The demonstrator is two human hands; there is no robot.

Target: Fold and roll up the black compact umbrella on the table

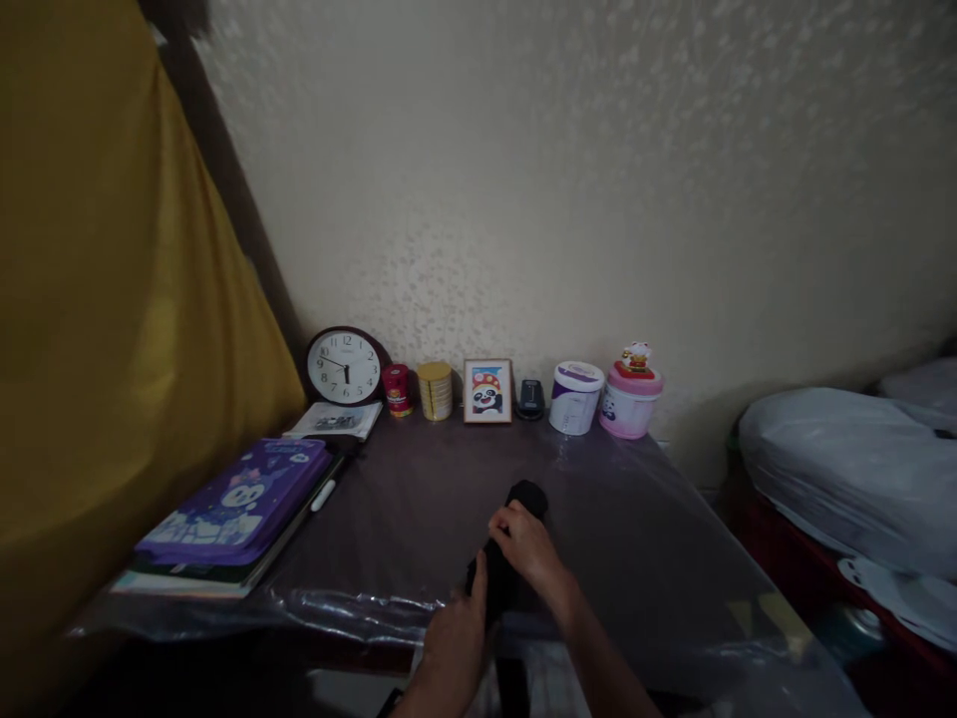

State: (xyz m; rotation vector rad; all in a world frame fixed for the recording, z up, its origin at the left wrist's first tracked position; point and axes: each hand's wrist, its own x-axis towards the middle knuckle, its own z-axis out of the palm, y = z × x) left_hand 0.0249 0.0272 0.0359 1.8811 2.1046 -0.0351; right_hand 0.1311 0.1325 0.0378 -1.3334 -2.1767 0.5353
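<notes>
A long black bundle (529,496), looking like a folded umbrella, lies near the front of the dark table, pointing away from me. My right hand (521,540) is over its middle, with the fingers and thumb pinched together on it. Around the nearer end, my left hand (456,638) is closed, its index finger stretched along the left side. Between the hands part of the bundle shows as plain black; the hands and shadow hide its details.
Clear plastic covers the table (419,509). Along the wall stand a clock (345,367), a red can (399,391), a yellow-lidded container (436,392), a panda picture (487,392), a small black device (530,399) and two tubs (575,399). A purple case (239,499) lies left, beside a white pen (323,496).
</notes>
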